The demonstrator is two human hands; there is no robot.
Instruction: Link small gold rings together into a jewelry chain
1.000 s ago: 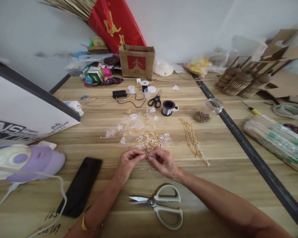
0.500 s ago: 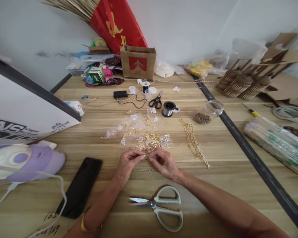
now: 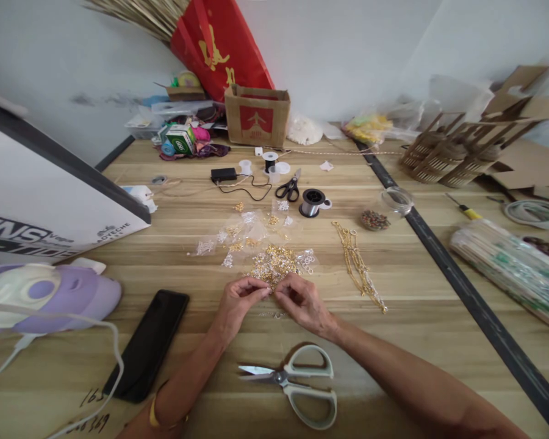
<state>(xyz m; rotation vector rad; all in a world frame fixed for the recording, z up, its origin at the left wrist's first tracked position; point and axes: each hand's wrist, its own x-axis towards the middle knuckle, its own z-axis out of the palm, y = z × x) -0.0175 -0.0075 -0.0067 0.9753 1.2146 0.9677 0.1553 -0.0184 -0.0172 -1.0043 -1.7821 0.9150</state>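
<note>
My left hand and my right hand meet over the middle of the table, each with thumb and forefinger pinched. Something tiny, too small to name, shows at the left fingertips; what the right fingers pinch is hidden. Just beyond the fingertips lies a pile of small gold and silver beads. A short thin chain rests on the wood below the hands. Nearer to me lie scissors with pale handles, blades apart. Gold chains lie to the right of my right hand.
A black phone and a purple-and-white device with a white cable are at left. Small plastic bags, a wire spool and black scissors lie beyond the beads. A bead jar lies at right.
The pinched hands stay in nearly the same place, with the left fingertips shifted very slightly toward the right. The whole view has moved a little; nothing else visibly differs.
</note>
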